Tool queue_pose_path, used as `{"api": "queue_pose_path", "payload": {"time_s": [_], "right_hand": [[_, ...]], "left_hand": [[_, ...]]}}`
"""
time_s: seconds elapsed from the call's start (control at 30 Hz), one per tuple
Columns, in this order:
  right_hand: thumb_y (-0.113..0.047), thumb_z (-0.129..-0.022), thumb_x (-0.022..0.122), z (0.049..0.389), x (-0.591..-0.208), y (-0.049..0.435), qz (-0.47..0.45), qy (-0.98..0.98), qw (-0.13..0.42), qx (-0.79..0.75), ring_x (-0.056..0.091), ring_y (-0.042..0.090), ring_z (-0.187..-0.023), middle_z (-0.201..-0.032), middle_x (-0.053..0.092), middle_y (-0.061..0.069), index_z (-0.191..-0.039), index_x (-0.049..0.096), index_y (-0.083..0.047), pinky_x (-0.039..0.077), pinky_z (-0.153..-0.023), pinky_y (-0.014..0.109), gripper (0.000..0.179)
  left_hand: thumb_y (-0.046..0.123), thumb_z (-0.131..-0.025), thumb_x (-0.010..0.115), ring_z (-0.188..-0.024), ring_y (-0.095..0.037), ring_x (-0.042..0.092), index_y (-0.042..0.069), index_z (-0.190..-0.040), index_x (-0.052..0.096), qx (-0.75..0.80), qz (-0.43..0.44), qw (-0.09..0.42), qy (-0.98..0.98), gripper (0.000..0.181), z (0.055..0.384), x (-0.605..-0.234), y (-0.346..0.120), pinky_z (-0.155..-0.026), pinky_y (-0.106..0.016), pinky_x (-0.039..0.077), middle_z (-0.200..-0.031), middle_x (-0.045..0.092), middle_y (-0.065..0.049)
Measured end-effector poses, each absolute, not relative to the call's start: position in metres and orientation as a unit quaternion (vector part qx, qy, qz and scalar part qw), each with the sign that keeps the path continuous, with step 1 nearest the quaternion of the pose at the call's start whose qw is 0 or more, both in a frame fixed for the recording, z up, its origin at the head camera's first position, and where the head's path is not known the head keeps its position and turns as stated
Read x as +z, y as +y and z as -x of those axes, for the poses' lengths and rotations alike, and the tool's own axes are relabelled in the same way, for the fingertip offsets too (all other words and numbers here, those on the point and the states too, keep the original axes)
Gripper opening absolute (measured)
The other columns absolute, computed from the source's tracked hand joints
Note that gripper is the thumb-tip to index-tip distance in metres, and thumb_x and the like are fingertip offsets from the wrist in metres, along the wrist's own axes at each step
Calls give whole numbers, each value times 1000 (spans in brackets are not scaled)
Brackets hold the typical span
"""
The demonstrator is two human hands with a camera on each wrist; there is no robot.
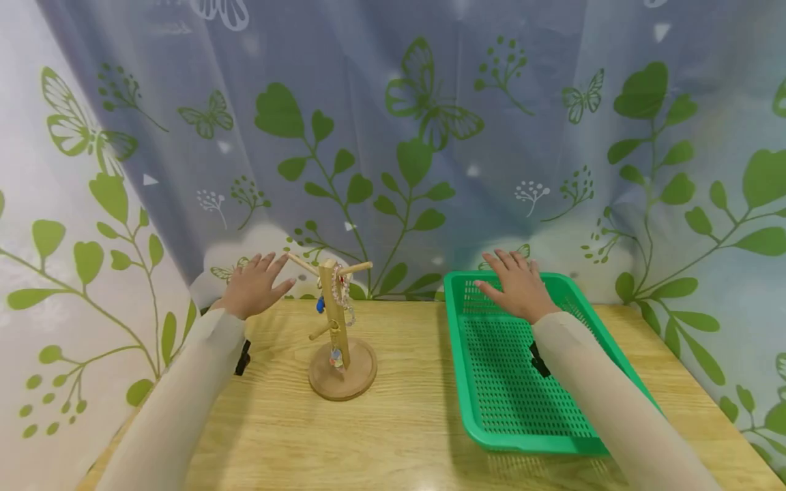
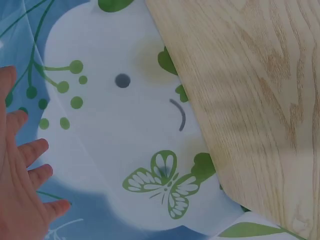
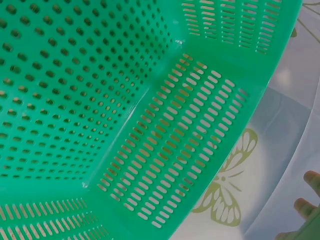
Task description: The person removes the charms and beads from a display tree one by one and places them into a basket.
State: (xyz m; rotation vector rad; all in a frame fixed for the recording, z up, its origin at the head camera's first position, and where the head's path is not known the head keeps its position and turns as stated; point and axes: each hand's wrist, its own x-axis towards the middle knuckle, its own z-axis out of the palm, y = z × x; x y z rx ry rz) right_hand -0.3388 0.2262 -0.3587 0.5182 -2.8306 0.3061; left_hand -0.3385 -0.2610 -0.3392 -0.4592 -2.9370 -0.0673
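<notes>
A wooden jewelry stand [image 1: 336, 327] with a round base and several pegs stands left of the table's middle in the head view. Beaded bracelets [image 1: 341, 290] hang near its top, a blue charm [image 1: 321, 305] dangles at its left, and another trinket [image 1: 336, 357] hangs low on the post. My left hand [image 1: 253, 285] is raised beside the stand with fingers spread, holding nothing. Over the far part of a green plastic basket [image 1: 457, 361] my right hand [image 1: 512, 285] hovers, fingers extended and holding nothing. The right wrist view shows the basket's slotted wall [image 3: 170, 135] close up.
The light wooden table [image 1: 405, 409] meets a leaf-and-butterfly patterned curtain [image 1: 381, 136] at its back edge. Similar patterned cloth [image 1: 80, 225] hangs on the left. Dark wrist mounts [image 1: 243, 359] show below the sleeves.
</notes>
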Motion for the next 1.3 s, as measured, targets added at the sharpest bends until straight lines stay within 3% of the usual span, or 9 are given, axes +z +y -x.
{"api": "queue_pose_path", "payload": {"time_s": [0.3,0.5,0.83,1.1,1.3], "right_hand": [[-44,-96,50,337,-362,220,-181,-967,124,133,18,45,-137,-151,24,22,-149,28,-10,10,-106,69,67],[-50,-96,46,335,-362,215,-187,-963,113,156,17,45,-138,-151,24,21,-150,26,-10,9,-106,69,70],[-46,-97,48,329,-357,200,-222,-949,127,186,20,45,-137,-150,26,21,-149,26,-9,11,-109,63,68],[-47,-97,47,327,-357,190,-229,-944,118,209,18,42,-138,-152,24,20,-149,26,-10,11,-109,62,68],[-47,-97,47,326,-360,183,-236,-937,110,231,17,42,-139,-152,24,18,-150,26,-11,14,-108,64,68]], "left_hand": [[42,-101,40,-134,-49,23,4,-149,25,-39,188,110,-975,63,338,-335,-263,-103,-69,20,-149,26,-28],[44,-101,38,-134,-50,23,5,-150,23,-58,188,108,-975,64,333,-332,-264,-104,-67,18,-148,26,-28],[44,-100,41,-127,-50,35,5,-147,31,-111,230,184,-949,62,327,-327,-272,-100,-67,26,-141,37,-29],[37,-102,41,-132,-46,30,3,-148,25,-137,212,155,-955,60,326,-326,-281,-107,-61,21,-146,32,-26],[41,-102,35,-134,-44,27,5,-149,23,-186,206,132,-952,61,324,-323,-282,-108,-59,20,-149,29,-24]]}}
